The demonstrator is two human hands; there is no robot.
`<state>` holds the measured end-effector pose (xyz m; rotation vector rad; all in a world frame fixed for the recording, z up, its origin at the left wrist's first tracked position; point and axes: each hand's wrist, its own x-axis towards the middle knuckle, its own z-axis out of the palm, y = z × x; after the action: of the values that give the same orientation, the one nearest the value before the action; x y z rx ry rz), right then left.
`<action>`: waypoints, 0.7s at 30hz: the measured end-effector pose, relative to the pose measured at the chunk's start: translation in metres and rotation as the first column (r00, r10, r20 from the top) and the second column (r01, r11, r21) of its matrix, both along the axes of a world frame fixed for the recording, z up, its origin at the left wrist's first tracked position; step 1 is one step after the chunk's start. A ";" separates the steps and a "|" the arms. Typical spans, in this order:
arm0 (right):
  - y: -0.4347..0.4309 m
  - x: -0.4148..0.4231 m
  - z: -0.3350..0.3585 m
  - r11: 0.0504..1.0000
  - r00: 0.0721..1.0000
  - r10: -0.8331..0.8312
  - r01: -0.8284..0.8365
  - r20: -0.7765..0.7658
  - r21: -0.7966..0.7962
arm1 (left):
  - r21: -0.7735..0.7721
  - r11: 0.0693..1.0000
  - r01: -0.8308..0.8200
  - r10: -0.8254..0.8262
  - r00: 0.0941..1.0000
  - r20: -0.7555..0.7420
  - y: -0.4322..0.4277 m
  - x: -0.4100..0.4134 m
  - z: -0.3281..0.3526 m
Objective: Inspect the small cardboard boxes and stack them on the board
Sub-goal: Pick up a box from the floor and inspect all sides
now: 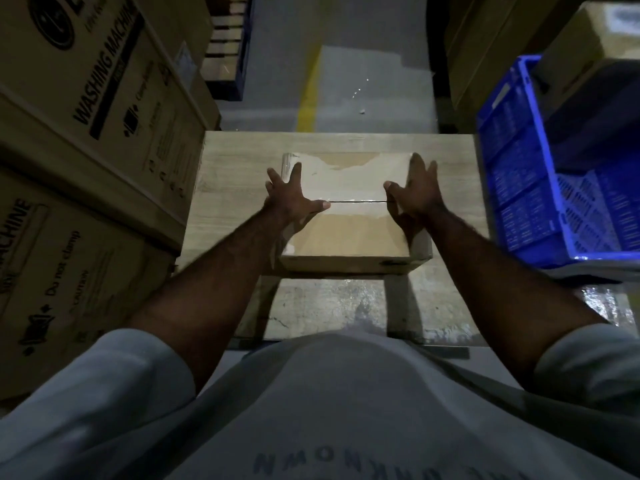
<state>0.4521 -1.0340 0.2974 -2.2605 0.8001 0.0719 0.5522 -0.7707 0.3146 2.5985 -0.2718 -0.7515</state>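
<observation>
Lt: big cartons (86,98), stacked, beside board.
Left hand (291,202): fingers straight and spread, pressed flat on box's left edge, thumb on top; nothing curled round.
Box (349,233): taped, on board (235,168), mid-width, by near edge. Prob. light, stiff, tape slick; best taken by opp. sides, palms in. Lies flat, top nearly square, flap seam running left-right; long axis hard to tell.
Right hand (415,195): likewise flat to right side, thumb on top.
Rt: blue crate (519,168).
</observation>
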 end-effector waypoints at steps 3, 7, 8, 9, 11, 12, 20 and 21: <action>-0.002 -0.003 0.003 0.959 0.976 -0.205 0.185 0.072 0.215 | -0.064 0.997 -0.036 0.035 0.999 -0.024 -0.002 -0.002 0.004; 0.001 -0.009 0.017 0.941 0.957 -0.277 0.252 0.086 0.226 | -0.150 0.986 -0.070 0.074 0.997 0.025 0.004 -0.004 0.011; 0.002 -0.011 0.021 0.945 0.955 -0.273 0.244 0.113 0.217 | -0.166 0.982 -0.089 0.098 0.994 0.045 0.006 -0.006 0.014; 0.004 -0.014 0.025 0.949 0.952 -0.266 0.231 0.151 0.214 | -0.174 0.979 -0.111 0.124 0.990 0.067 0.007 -0.009 0.017; 0.007 -0.019 0.032 0.951 0.933 -0.264 0.211 0.244 0.226 | -0.177 0.974 -0.143 0.167 0.978 0.128 0.010 -0.014 0.026; 0.008 -0.023 0.036 0.945 0.915 -0.274 0.200 0.295 0.257 | -0.193 0.969 -0.153 0.185 0.970 0.160 0.010 -0.016 0.032; 0.010 -0.061 0.053 0.969 0.832 -0.201 0.092 0.518 0.229 | -0.438 0.892 -0.117 0.265 0.918 0.296 0.022 -0.040 0.050; 0.012 -0.066 0.050 0.974 0.831 -0.187 0.087 0.524 0.209 | -0.442 0.892 -0.100 0.260 0.912 0.317 0.023 -0.045 0.046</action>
<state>0.3865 -1.0219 0.3473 -1.8992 0.6121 -0.5279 0.5073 -0.7476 0.3611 2.2876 -0.2570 -0.1064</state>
